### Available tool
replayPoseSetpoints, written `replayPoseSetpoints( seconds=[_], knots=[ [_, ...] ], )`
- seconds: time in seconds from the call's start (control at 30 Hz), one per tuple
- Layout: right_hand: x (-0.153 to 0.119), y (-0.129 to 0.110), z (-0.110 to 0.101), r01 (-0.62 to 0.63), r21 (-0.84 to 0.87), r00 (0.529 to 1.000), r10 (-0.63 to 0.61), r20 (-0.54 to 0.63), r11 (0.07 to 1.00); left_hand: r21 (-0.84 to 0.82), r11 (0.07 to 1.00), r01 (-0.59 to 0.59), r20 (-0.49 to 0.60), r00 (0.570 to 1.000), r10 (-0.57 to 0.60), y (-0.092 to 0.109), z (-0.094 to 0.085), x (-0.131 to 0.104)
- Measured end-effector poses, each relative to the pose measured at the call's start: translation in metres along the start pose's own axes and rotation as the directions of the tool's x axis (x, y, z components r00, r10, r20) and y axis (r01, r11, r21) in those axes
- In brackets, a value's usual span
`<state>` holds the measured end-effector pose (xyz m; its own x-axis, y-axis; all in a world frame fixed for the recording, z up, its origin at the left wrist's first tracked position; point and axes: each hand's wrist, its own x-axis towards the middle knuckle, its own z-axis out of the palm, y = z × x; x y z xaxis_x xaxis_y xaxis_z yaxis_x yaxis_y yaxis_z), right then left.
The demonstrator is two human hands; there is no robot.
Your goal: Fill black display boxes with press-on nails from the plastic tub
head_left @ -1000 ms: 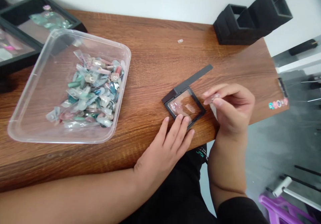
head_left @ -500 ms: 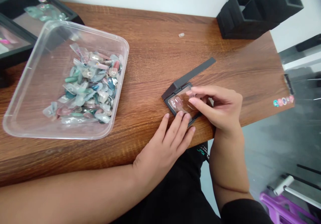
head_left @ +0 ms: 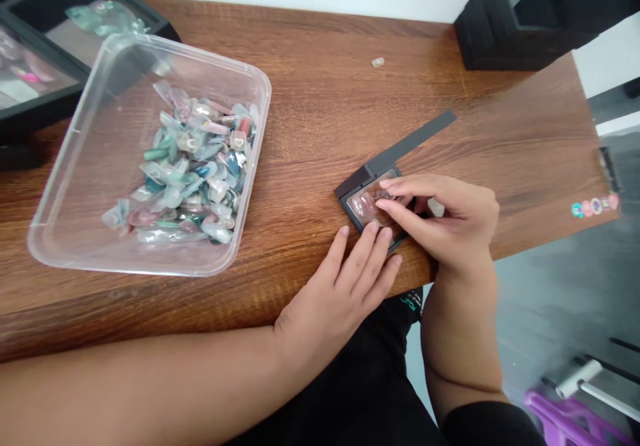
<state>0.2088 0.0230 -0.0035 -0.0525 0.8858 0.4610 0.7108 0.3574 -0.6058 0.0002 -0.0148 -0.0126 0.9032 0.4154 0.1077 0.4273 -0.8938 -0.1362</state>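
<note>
A small black case lies at the table's front edge, its narrow lid folded back. Clear, pinkish nail-like pieces rest inside. My left hand lies with fingers apart along the near rim of the case, holding nothing. Above the right part of the case, my right hand pinches a small clear piece between thumb and index finger. Its other fingers are partly hidden. To the left, a clear plastic tub holds several pink, green, blue and clear press-on nails.
Black trays with nails stand at the left. Black boxes are stacked at the back right. One small clear piece lies near the wall. Round stickers mark the right edge.
The view has shifted, so the table things sit farther right. My right hand's fingertips are a little lower and closer to the pieces in the case. My left hand stays on the rim.
</note>
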Motion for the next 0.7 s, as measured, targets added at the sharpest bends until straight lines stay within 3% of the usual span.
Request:
replayPoseSetpoints(
  seconds=[0.13,0.37,0.7],
  knots=[
    [-0.0037,0.0005,0.0003,0.057,-0.074,0.998,-0.059,-0.021,0.996,-0.001,1.000,0.000,-0.004,1.000,0.000,-0.0007,0.0001,0.0005],
    [-0.0064,0.0015,-0.0016,0.177,-0.165,0.984,-0.168,0.066,0.970,-0.013,1.000,-0.003,-0.021,1.000,0.002,-0.0001,0.0012,0.0008],
    [-0.0051,-0.0017,-0.0035,0.111,-0.154,0.993,-0.104,0.057,0.982,0.002,1.000,-0.006,0.006,1.000,0.006,0.0000,-0.0011,0.0011]
  ],
)
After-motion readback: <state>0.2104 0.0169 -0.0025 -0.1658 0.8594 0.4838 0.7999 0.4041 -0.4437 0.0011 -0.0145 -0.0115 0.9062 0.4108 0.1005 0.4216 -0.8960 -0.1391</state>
